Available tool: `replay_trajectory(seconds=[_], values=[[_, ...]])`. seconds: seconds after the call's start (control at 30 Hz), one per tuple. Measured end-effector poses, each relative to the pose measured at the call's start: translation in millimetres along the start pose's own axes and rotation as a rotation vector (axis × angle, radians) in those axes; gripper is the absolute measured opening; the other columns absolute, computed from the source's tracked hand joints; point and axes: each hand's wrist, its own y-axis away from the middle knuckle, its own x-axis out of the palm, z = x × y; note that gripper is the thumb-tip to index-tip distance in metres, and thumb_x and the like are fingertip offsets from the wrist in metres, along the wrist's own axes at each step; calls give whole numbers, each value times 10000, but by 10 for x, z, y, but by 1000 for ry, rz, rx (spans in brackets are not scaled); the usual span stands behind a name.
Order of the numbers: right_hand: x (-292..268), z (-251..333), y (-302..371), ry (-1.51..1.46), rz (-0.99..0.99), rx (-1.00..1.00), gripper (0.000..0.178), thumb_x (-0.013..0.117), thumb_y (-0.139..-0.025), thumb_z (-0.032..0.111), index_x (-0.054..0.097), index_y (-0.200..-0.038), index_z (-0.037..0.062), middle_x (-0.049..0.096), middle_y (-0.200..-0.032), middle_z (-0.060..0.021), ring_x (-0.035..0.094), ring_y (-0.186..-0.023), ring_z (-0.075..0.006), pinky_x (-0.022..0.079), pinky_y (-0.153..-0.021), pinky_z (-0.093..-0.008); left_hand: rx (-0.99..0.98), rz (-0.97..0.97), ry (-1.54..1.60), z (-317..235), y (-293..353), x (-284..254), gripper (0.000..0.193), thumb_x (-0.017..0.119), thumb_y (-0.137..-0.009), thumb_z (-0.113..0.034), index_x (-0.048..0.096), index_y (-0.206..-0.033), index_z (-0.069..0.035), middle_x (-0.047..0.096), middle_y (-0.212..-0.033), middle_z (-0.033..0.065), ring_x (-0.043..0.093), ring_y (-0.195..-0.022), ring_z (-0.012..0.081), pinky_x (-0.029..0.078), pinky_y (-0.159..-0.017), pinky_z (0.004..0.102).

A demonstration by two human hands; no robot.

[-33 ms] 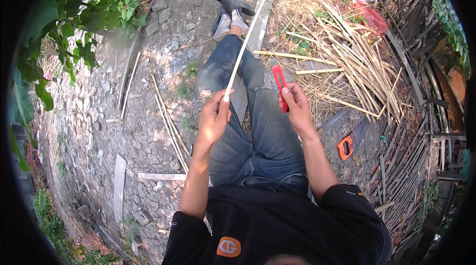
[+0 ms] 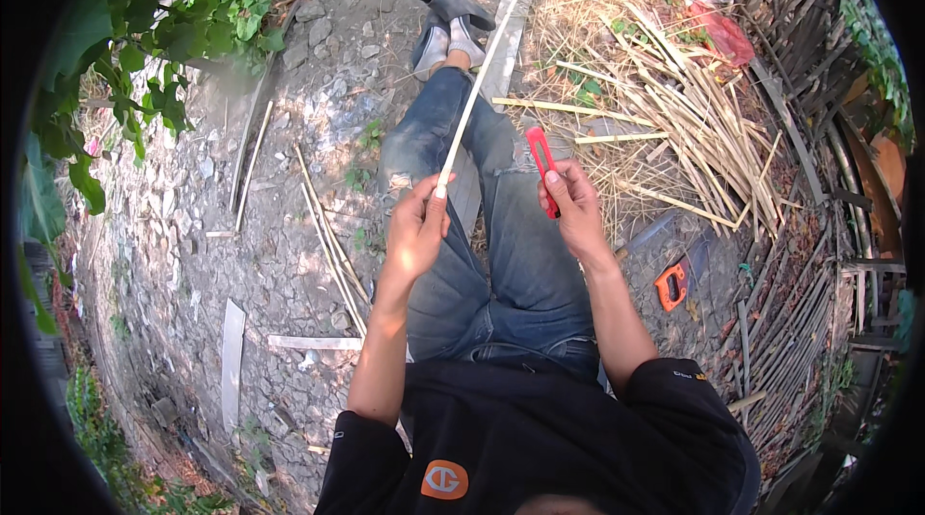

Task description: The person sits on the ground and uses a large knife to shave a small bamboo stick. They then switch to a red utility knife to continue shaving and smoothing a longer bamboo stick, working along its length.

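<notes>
While the left hand grips the near end of a long pale strip, thumb on top, the right hand has its fingers closed around a red slotted tool, and the two stand apart! No contact between tool and strip at this instant. The strip slants up over the jeans, its tip above the far end of the plank; whether it rests there, nobody can tell from here.

How far along? Well along, by the look of it: a big heap of slim strips covers the ground's far right, with loose straw-like shavings beside it. The held strip looks slender all the way up, yet whether it needs more work is impossible to say, and so is how many remain.

Now outward from the body. Right of the legs, the orange-handled saw and, just beyond, a knife, both lying untouched. Left, a few thin strips on the ground. Nothing blocks the space between the hands, though the legs cover part of the plank. Farther off, shoes sit beside the plank's far left edge, and a red bag lies past the heap!
</notes>
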Motion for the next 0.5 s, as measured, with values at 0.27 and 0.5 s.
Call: replay_trajectory(seconds=[0.27, 0.5], values=[[13, -89, 15, 3, 31, -13, 189, 601, -1069, 244, 564, -1170, 89, 605, -858, 7, 546, -751, -66, 422, -658, -225, -37, 13, -4, -7, 25, 36, 349, 514, -1101, -280, 647, -1302, -26, 486, -618, -38, 474, -559, 47, 373, -532, 250], [34, -49, 44, 38, 37, -32, 168, 583, -1075, 205, 555, -1180, 77, 626, -880, -10, 551, -749, -77, 437, -674, -232, -46, 6, 11, 33, 23, 62, 340, 522, -1098, -277, 648, -1307, -41, 460, -622, -58, 441, -559, 35, 359, -521, 254]])
